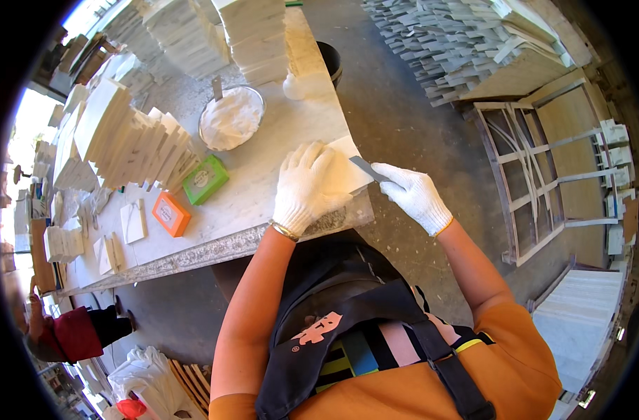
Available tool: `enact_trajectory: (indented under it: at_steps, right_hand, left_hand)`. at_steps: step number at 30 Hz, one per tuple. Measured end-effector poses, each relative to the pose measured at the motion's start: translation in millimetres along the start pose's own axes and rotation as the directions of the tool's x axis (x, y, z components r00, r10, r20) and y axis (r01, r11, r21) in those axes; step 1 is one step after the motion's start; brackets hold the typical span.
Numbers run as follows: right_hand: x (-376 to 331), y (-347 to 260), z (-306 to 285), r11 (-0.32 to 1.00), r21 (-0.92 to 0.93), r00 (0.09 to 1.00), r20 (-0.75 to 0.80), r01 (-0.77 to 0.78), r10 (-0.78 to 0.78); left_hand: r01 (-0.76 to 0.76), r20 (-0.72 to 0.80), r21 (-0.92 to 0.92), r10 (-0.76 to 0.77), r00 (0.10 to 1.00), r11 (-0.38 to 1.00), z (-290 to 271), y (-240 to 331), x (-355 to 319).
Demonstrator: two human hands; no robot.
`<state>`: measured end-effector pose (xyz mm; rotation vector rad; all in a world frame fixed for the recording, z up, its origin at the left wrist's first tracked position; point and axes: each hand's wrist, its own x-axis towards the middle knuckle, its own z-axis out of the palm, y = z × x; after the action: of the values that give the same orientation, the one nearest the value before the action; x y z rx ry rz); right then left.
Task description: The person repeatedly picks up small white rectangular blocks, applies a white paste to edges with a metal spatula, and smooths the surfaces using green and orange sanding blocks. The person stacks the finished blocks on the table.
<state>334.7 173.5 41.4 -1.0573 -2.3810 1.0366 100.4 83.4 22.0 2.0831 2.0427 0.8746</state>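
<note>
My gloved left hand [304, 185] lies flat on a white tile [345, 168] at the table's right corner, its fingers stretched out. In my gloved right hand [414, 199] is a flat grey metal scraper [368, 170], whose blade meets the tile's right edge. Beyond my left hand stands a metal bowl [205, 137] full of white paste [232, 117], with a flat blade [216, 87] sticking up from it. A green box [206, 179] and an orange box [171, 214] are left of my left hand.
Stacks of white tiles [127, 143] crowd the left and far side of the marble-topped table [246, 183]. A dark bucket [331, 61] stands beyond its right edge. Further right are piled stone strips [431, 42] and a metal frame [536, 161]. Another person [74, 332] is at lower left.
</note>
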Motion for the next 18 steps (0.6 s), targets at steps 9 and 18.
enact_trajectory:
  at_steps: [9,18]
  right_hand:
    - [3.1,3.2,5.6,0.977,0.162,0.991,0.024,-0.136,0.134]
    - [6.8,-4.0,21.8,0.773,0.57,0.959,0.116,-0.278,0.26]
  left_hand:
    - [-0.042,-0.049,-0.012,0.041,0.998,0.999,7.7,0.0,6.1]
    - [-0.078,-0.084,-0.076,0.071,0.994,0.994,-12.9,-6.4,-5.7]
